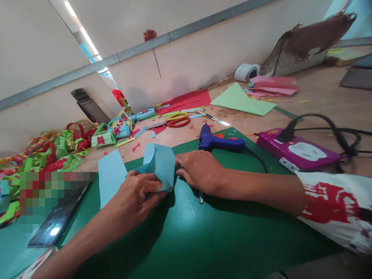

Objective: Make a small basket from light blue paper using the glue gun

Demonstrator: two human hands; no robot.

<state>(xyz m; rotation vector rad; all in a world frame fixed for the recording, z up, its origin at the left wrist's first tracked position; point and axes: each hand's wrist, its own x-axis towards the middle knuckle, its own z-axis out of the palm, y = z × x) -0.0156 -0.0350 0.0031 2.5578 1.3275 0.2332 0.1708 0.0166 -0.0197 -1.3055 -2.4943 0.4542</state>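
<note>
My left hand is closed around the lower part of a folded light-blue paper, whose top flap stands up. On its right side, my right hand has curled fingers, the fingertips at the paper's edge. Below that hand the end of a thin, light-coloured stick-like thing shows; the rest is hidden. A flat light-blue sheet lies left of the folded paper on the green cutting mat. Just beyond my right hand rests a blue glue gun.
Scissors, a utility knife, red scraps and a green sheet lie behind the mat. At right is a purple power strip with cords. Left are a phone and many small paper baskets. A handbag stands behind.
</note>
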